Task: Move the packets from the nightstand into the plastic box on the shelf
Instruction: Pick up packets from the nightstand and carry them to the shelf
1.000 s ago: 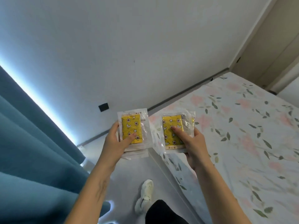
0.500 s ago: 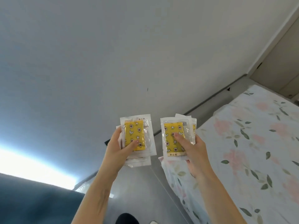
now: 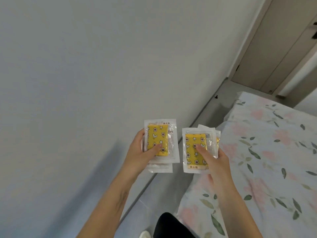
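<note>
The packets are glossy clear plastic with white edges, each enclosing a matt yellow printed pad. The bedsheet is soft matt floral cloth, the wall smooth matt paint, and the floor smooth, faintly glossy tile.

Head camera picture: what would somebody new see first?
First, the clear plastic packets with bright yellow star-and-moon insides, in the middle: one stack gripped by the left hand, another stack by the right hand. Next, the white bedspread with pink flowers and green leaves on the right. A plain white wall fills the rest.
</note>
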The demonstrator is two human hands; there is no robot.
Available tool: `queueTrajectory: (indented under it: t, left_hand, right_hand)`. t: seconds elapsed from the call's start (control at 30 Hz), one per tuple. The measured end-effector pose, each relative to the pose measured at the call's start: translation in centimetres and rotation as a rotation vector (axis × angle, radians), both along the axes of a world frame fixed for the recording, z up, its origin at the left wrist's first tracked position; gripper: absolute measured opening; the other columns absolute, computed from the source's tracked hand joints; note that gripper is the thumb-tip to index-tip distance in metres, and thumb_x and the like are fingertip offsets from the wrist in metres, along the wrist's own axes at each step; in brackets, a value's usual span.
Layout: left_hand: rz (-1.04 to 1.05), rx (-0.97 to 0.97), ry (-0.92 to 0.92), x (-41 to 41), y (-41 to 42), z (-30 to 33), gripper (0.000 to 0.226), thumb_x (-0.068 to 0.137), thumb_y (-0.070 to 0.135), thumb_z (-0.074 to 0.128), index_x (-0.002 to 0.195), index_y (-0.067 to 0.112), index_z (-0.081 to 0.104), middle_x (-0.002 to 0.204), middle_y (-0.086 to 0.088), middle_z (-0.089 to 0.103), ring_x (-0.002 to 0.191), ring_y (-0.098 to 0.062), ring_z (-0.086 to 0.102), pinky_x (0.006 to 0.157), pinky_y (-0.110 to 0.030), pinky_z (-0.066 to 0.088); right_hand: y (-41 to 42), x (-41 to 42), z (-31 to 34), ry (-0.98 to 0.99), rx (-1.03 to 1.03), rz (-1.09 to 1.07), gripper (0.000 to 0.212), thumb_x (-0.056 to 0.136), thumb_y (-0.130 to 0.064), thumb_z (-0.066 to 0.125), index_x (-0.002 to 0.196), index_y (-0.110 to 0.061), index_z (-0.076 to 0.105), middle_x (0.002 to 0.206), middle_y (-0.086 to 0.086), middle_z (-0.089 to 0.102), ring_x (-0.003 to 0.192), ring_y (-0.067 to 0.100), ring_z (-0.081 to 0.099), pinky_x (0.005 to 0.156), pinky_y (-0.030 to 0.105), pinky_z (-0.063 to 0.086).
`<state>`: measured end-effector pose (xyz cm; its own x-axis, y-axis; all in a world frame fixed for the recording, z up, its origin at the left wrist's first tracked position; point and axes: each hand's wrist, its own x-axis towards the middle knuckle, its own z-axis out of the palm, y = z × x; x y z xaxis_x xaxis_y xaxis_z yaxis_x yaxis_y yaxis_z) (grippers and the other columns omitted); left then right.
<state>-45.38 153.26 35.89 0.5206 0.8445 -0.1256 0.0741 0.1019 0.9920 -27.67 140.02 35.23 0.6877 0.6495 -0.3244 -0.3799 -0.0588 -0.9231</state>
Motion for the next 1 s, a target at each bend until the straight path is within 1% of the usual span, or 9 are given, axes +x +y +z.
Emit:
queueTrajectory:
  t: [0.1, 0.27, 0.37, 0.5, 0.63, 0.7, 0.8, 0.9, 1.0]
  left_hand:
    - [-0.107, -0.007, 0.007, 4.6, 4.1, 0.4, 0.04, 0.083, 0.021, 0.075, 0.107, 0.045, 0.055, 0.098, 0.028, 0.07, 0.087, 0.006, 0.069, 0.06, -0.009, 0.052]
    - [-0.247, -0.033, -0.013, 13.4, 9.8, 0.2, 0.04, 0.082, 0.024, 0.076, 0.112, 0.043, 0.056, 0.103, 0.021, 0.071, 0.091, 0.001, 0.07, 0.063, -0.012, 0.054]
    - [-0.306, -0.035, -0.011, 19.3, 13.0, -0.4, 0.041, 0.083, 0.025, 0.075, 0.113, 0.043, 0.055, 0.105, 0.019, 0.071, 0.094, -0.001, 0.07, 0.066, -0.014, 0.055]
    - [-0.355, -0.047, -0.007, 29.5, 17.9, -0.9, 0.038, 0.081, 0.027, 0.076, 0.111, 0.041, 0.057, 0.1, 0.019, 0.072, 0.091, -0.001, 0.07, 0.063, -0.014, 0.055]
    - [-0.396, -0.054, -0.011, 42.1, 22.2, -0.8, 0.038, 0.08, 0.025, 0.076, 0.108, 0.043, 0.057, 0.097, 0.019, 0.071, 0.087, 0.0, 0.07, 0.06, -0.016, 0.056]
    - [-0.43, -0.055, -0.027, 48.0, 23.8, -0.3, 0.038, 0.081, 0.025, 0.076, 0.109, 0.042, 0.057, 0.097, 0.019, 0.072, 0.088, -0.001, 0.071, 0.06, -0.017, 0.056]
    - [-0.479, -0.031, -0.03, 55.5, 25.9, 0.6, 0.04, 0.081, 0.025, 0.076, 0.111, 0.041, 0.056, 0.098, 0.023, 0.071, 0.089, 0.0, 0.07, 0.062, -0.016, 0.055]
    - [-0.493, -0.015, -0.025, 61.5, 28.2, 1.1, 0.041, 0.079, 0.028, 0.077, 0.11, 0.044, 0.055, 0.097, 0.027, 0.07, 0.088, 0.002, 0.069, 0.061, -0.013, 0.054]
    - [-0.457, 0.0, -0.034, 67.3, 30.5, 0.9, 0.039, 0.081, 0.022, 0.077, 0.108, 0.041, 0.057, 0.094, 0.025, 0.071, 0.083, 0.002, 0.07, 0.06, -0.012, 0.053]
  right_hand:
    - [2.3, 3.1, 0.3, -0.016, 0.016, -0.094, 0.031, 0.079, -0.019, 0.077, 0.108, -0.023, 0.068, 0.096, -0.001, 0.077, 0.084, 0.019, 0.075, 0.07, 0.036, 0.06]
    - [6.0, 9.8, 0.1, -0.026, 0.04, -0.226, 0.02, 0.079, -0.013, 0.076, 0.096, -0.022, 0.072, 0.093, 0.003, 0.078, 0.08, 0.021, 0.075, 0.057, 0.029, 0.058]
    - [8.6, 15.0, -0.1, -0.019, 0.043, -0.283, 0.016, 0.076, -0.013, 0.078, 0.088, -0.023, 0.074, 0.091, 0.003, 0.078, 0.079, 0.021, 0.075, 0.056, 0.028, 0.058]
    - [12.2, 23.8, -0.3, -0.03, 0.039, -0.362, 0.027, 0.07, -0.02, 0.08, 0.095, -0.022, 0.07, 0.09, 0.002, 0.078, 0.078, 0.021, 0.075, 0.055, 0.028, 0.058]
    - [15.4, 34.9, 0.0, -0.063, 0.014, -0.401, 0.032, 0.075, -0.019, 0.079, 0.104, -0.017, 0.068, 0.092, 0.004, 0.078, 0.081, 0.024, 0.075, 0.06, 0.034, 0.06]
    - [16.7, 39.8, 0.9, -0.078, -0.001, -0.415, 0.038, 0.069, -0.024, 0.081, 0.103, -0.018, 0.068, 0.093, 0.004, 0.077, 0.081, 0.025, 0.075, 0.064, 0.036, 0.06]
    - [18.2, 46.2, 2.0, -0.091, -0.01, -0.437, 0.045, 0.059, -0.032, 0.082, 0.1, -0.021, 0.069, 0.092, 0.004, 0.078, 0.079, 0.025, 0.075, 0.059, 0.033, 0.06]
    - [19.6, 51.9, 2.5, -0.1, -0.001, -0.461, 0.043, 0.059, -0.031, 0.081, 0.099, -0.02, 0.07, 0.091, 0.005, 0.078, 0.078, 0.025, 0.075, 0.054, 0.029, 0.058]
    - [21.5, 57.5, 2.2, -0.078, 0.019, -0.495, 0.034, 0.066, -0.022, 0.081, 0.098, -0.019, 0.07, 0.089, 0.006, 0.078, 0.076, 0.023, 0.075, 0.053, 0.028, 0.058]
